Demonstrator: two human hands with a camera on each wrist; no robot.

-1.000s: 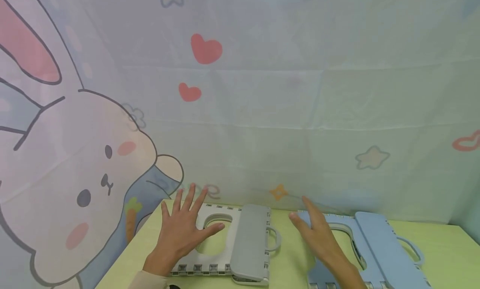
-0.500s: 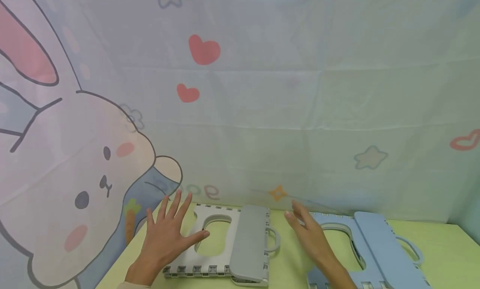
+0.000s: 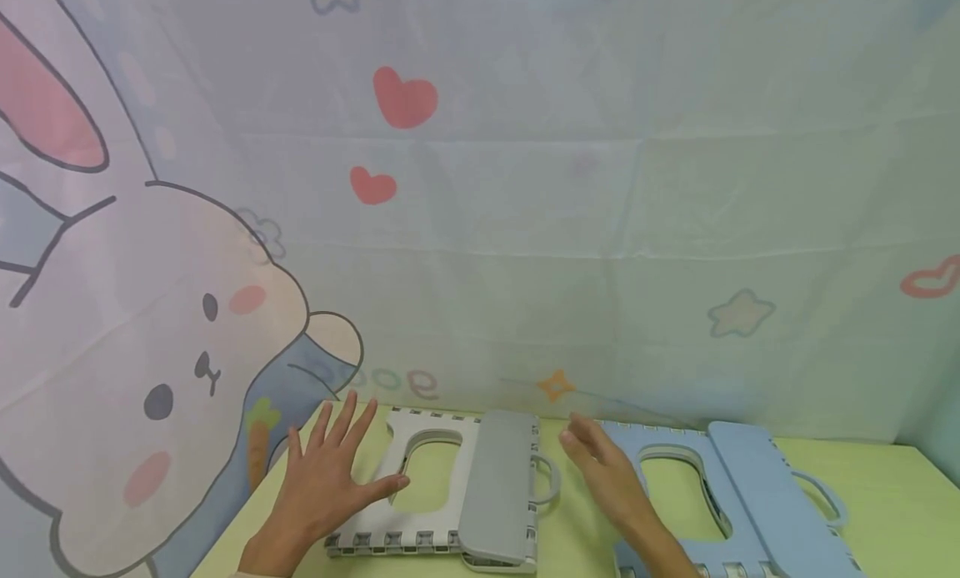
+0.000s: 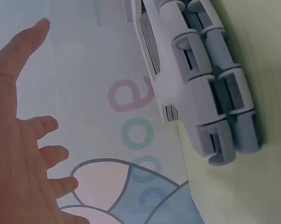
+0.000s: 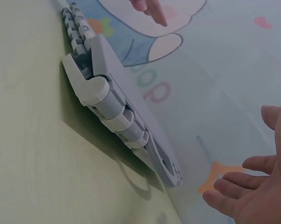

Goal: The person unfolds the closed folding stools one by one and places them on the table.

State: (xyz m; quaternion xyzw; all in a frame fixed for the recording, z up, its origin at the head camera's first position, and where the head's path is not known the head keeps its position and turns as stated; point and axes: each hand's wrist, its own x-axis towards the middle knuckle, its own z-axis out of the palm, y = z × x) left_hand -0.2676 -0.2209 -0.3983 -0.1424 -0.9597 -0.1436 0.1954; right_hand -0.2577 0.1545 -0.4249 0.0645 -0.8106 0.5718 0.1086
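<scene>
Cloth backdrop [image 3: 525, 303], one, printed with rabbit, hearts and stars; hangs behind the worktop's far edge.
Worktop [image 3: 892, 511], one, pale yellow-green.
Blue panel [image 3: 780, 503], one, notched edges, rounded opening, raised strip along one side; lies flat towards the worktop's right edge, its far side near the far edge.
White-and-grey panel [image 3: 498, 486], one, similar pattern, grey strip; lies flat near the worktop's far left corner, well apart from the blue one.
Left hand [image 3: 318, 486], one, fingers straight and spread wide, thumb out; held above the worktop's left edge, apart from the white-and-grey panel.
Right hand [image 3: 611, 482], one, fingers relaxed, set narrowly together; between the panels, overlapping the blue one's left side in the head view; contact cannot be told.
Loop handles, two: blue [image 3: 827, 495], grey [image 3: 555, 478]; each on its panel's right side.
</scene>
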